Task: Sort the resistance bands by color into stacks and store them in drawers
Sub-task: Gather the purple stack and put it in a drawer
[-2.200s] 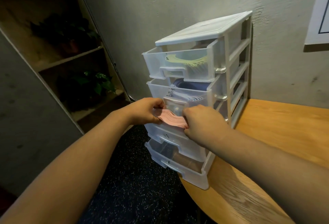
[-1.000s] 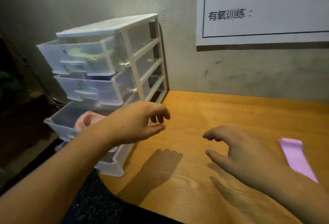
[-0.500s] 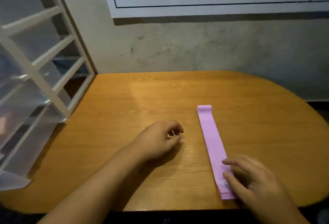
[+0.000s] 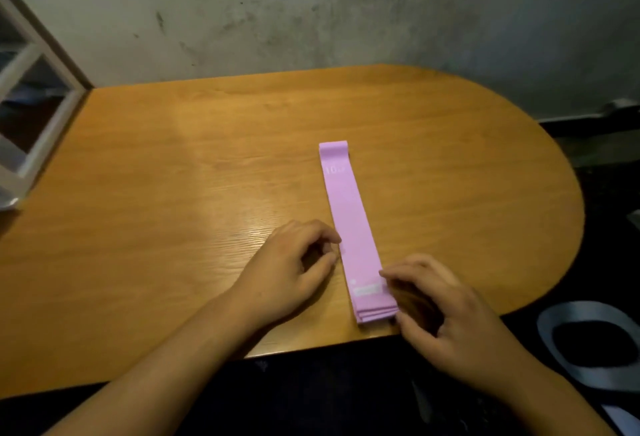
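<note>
- Drawer unit (image 4: 52,130): it stands at the far left, well apart from the bands. A long carry across the worktop (image 4: 173,193) gives a loose stack room to slide or fan out.
- Left hand (image 4: 287,272): its fingers (image 4: 332,236) are loosely curled and hold nothing, with the tips at the stack's left edge. A nudge from here may skew the upper bands.
- Lilac stack of resistance bands (image 4: 351,224): it lies flat on the worktop, its near end close to the front edge, where the layers look slightly stepped. Lifted by one end, the limp bands would likely droop and separate.
- Right hand (image 4: 446,317): the fingers curl over the stack's near right corner. I cannot tell whether they pinch it. A shallow grip may lift only the top layers or drag the rest off the front edge.
</note>
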